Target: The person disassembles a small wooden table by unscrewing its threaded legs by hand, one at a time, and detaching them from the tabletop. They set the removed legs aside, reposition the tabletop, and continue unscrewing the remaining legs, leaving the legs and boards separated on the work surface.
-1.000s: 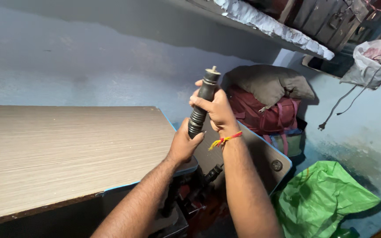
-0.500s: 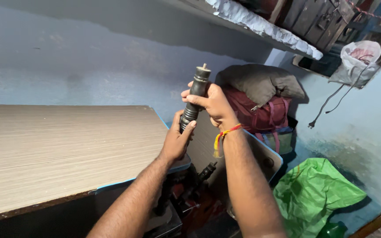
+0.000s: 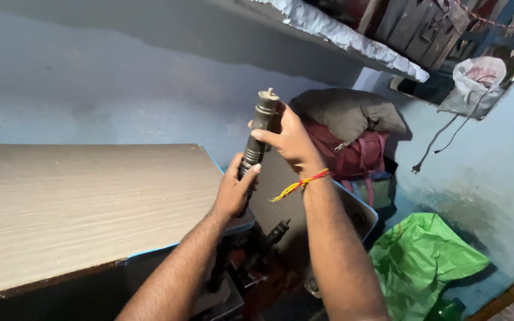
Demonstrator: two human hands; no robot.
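Observation:
A dark, greasy metal cylinder [image 3: 258, 131] with a ribbed lower part and a small stub on top stands nearly upright in front of me, held in both hands. My left hand [image 3: 233, 189] grips its lower end from below. My right hand [image 3: 290, 139], with a red and yellow thread on the wrist, wraps the upper part from the right. The part's bottom tip is hidden by my left hand.
A wooden tabletop [image 3: 78, 208] with a blue edge fills the left. Below my hands lie dark machine parts [image 3: 257, 255]. A maroon bag [image 3: 352, 157] with a grey cushion [image 3: 346, 113] sits behind, a green plastic bag [image 3: 423, 261] at the lower right, a shelf [image 3: 340, 35] overhead.
Both hands have kept hold of the cylinder and lifted it slightly; my view has drifted a little, and the grip has shifted only slightly.

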